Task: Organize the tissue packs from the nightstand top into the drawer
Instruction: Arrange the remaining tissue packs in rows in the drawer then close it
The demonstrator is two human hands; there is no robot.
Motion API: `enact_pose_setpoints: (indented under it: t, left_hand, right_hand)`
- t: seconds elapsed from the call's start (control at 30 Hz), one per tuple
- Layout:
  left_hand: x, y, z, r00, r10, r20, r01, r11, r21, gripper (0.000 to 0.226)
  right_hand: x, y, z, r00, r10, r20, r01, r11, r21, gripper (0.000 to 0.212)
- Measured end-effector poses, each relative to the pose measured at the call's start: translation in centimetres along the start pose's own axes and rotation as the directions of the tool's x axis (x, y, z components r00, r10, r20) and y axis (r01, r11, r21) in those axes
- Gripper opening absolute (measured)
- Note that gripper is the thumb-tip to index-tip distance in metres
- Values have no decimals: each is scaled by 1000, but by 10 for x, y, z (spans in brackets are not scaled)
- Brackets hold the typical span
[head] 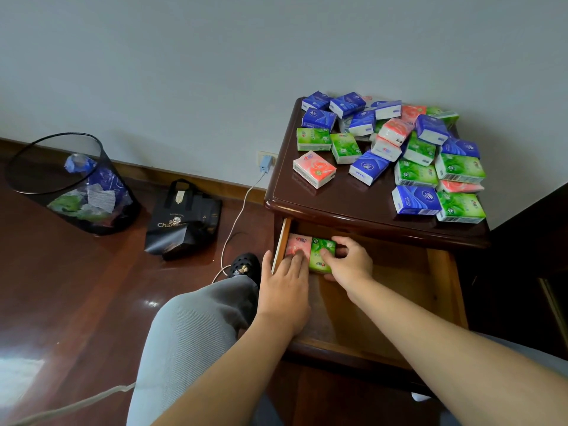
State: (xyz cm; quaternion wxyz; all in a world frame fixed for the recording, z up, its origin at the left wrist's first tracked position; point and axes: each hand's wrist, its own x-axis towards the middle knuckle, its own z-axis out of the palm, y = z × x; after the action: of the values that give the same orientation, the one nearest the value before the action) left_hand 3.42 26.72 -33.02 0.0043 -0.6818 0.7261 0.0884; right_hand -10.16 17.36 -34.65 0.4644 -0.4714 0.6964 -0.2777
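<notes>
Placement step: my right hand point(345, 260) grips the green plastic-wrapped tissue pack point(321, 254), seating it beside the pink tissue pack point(297, 245) at the open wooden drawer's point(442, 284) back left corner. My left hand point(284, 282) presses flat-fingered on the pink one. Next, I judge: release, fetch another from the heap of packs point(415, 149) on the dark nightstand top point(338, 198).

The nightstand point(338, 195) is dark polished wood, and its top carries a loose heap of blue, green and pink tissue packs point(408, 149), thickest toward the back and right edges; one pink pack point(314, 169) lies alone near the front left corner. The drawer point(442, 290) stands pulled open, with a pink pack point(297, 245) and a green pack point(319, 253) touching side by side in its back left corner.
</notes>
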Motion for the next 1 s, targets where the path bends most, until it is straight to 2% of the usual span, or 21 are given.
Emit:
enact_pose_setpoints:
  t: [0.13, 0.23, 0.27, 0.33, 0.4, 0.43, 0.47, 0.53, 0.6, 0.67, 0.73, 0.77, 0.8, 0.87, 0.9, 0.93, 1.0]
  left_hand:
    - [0, 0, 0, 1000, -3, 14, 3, 1000, -8, 77]
    - [0, 0, 0, 1000, -1, 13, 1, 1000, -4, 77]
    - [0, 0, -1, 1000, 1, 18, -1, 1000, 0, 78]
    - [0, 1, -2, 1000, 0, 24, -1, 1000, 7, 78]
    - [-1, 1, -3, 1000, -2, 27, 2, 1000, 10, 78]
    - [-1, 1, -3, 999, -2, 32, 2, 1000, 9, 78]
    - [0, 1, -3, 999, -2, 33, 2, 1000, 7, 78]
    - [0, 0, -3, 999, -3, 32, 3, 1000, 2, 78]
    - [1, 0, -4, 999, -1, 44, 1, 1000, -4, 78]
    - [0, 0, -4, 999, 0, 41, 0, 1000, -5, 77]
    - [0, 0, -4, 999, -1, 37, 1, 1000, -5, 77]
    - [0, 0, -4, 999, -2, 36, 2, 1000, -6, 77]
    - [0, 0, -3, 999, -2, 34, 2, 1000, -8, 77]
    - [1, 0, -3, 1000, -3, 30, 4, 1000, -19, 78]
    - [1, 0, -3, 1000, -3, 28, 4, 1000, -25, 78]
    - [1, 0, -3, 1000, -4, 25, 4, 1000, -28, 78]
    - [2, 0, -2, 1000, -7, 25, 8, 1000, -30, 78]
  right_hand:
    - [2, 1, -3, 1000, 8, -11, -8, 1000, -23, 38]
    - [5, 0, -8, 999, 16, -41, -23, 985, -169, 35]
    - [6, 1, -12, 998, 16, -62, -33, 960, -277, 36]
    - [7, 3, -22, 991, 35, -127, -98, 842, -530, 44]
    - [2, 4, -32, 976, 26, -218, -167, 733, -660, 49]
    - [0, 5, -37, 971, -45, -237, -137, 703, -698, 47]
    - [-2, 7, -41, 965, -161, -206, -47, 668, -742, 44]
    - [-4, 12, -48, 931, -364, 22, 241, 568, -787, 51]
    - [-6, 11, -52, 878, -392, 275, 454, 501, -737, 67]
    - [-8, 11, -49, 851, -378, 363, 510, 437, -741, 68]
    - [-9, 10, -44, 881, -392, 265, 424, 405, -810, 61]
    - [-10, 8, -41, 915, -362, 178, 336, 437, -834, 62]
    - [-10, 5, -38, 951, -295, 95, 243, 522, -817, 69]
    - [-8, 0, -31, 991, -131, 29, 119, 760, -639, 83]
    - [-8, -1, -27, 996, -80, 29, 84, 850, -520, 83]
    - [-7, -2, -22, 998, -63, 30, 70, 900, -430, 78]
    - [-7, -4, -15, 996, -83, 16, 82, 919, -385, 64]
